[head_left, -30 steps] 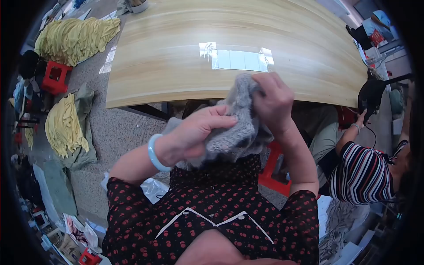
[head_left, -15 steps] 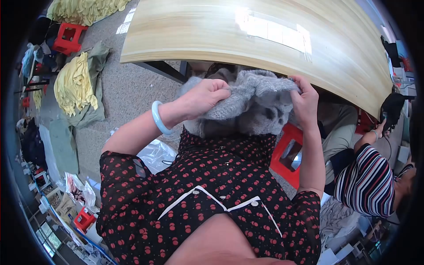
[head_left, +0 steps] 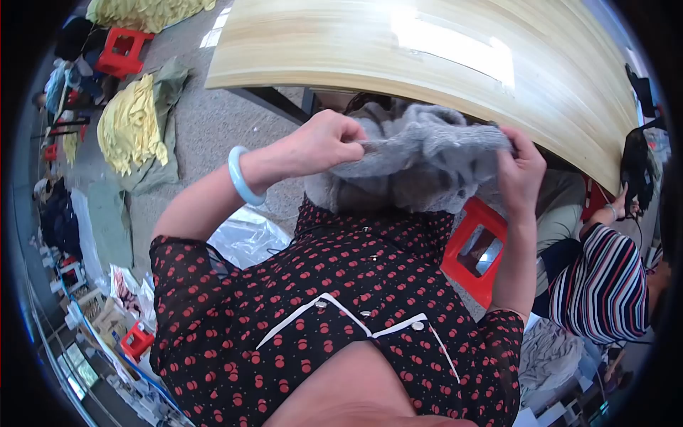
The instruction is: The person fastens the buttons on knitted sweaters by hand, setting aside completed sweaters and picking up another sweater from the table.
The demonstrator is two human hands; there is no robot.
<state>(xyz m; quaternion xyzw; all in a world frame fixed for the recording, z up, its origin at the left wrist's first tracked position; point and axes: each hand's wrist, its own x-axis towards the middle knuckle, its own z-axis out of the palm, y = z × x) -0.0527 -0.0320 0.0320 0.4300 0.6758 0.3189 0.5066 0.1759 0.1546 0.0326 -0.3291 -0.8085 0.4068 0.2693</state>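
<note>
A fuzzy grey knitted garment (head_left: 420,164) lies bunched over my lap, against the front edge of the wooden table. My left hand (head_left: 329,144), below a pale blue bangle (head_left: 244,176), pinches one end of its upper edge. At the other end, my right hand (head_left: 521,167) grips the knit between thumb and fingers. The edge between the two hands is pulled nearly straight, while the rest hangs in folds below it. Exactly what lies under the fingertips is hidden.
The light wooden table (head_left: 313,53) spans the area ahead. A red stool (head_left: 478,249) stands by my right side. Beyond it sits a person in a striped top (head_left: 601,288). Yellow garments (head_left: 131,128) are heaped on the floor to the left, near another red stool (head_left: 121,53).
My hands have moved farther apart, the right one outward to the right, and the garment's edge between them is stretched straighter. The whole view has shifted slightly.
</note>
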